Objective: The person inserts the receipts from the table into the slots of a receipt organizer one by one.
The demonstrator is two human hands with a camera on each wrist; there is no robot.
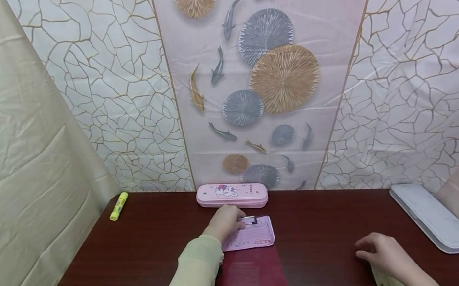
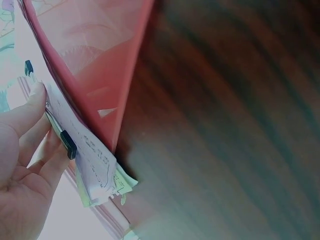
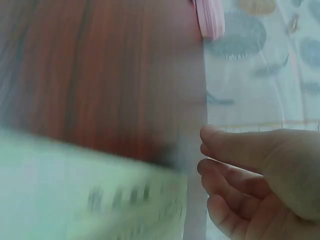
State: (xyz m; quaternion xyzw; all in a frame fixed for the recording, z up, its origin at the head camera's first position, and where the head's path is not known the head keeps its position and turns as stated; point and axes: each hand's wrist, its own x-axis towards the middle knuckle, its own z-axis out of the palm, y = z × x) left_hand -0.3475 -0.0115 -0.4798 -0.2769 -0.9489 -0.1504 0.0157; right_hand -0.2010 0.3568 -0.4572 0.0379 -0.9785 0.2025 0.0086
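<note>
At the middle of the table my left hand grips the left side of a stack of pink printed slips. In the left wrist view, thumb and fingers pinch the stack's edge between black binder clips, and greenish slips peek out underneath. The stack lies over the top end of a translucent red folder. My right hand hovers at the right with fingers loosely bent and nothing between them. Below it lies a pale yellow-green printed paper, blurred in the right wrist view, with the fingertips beyond its edge.
A pink pencil case with a cartoon rabbit stands at the back against the patterned curtain. At the far left lies a yellow glue stick. A long white case lies along the right edge.
</note>
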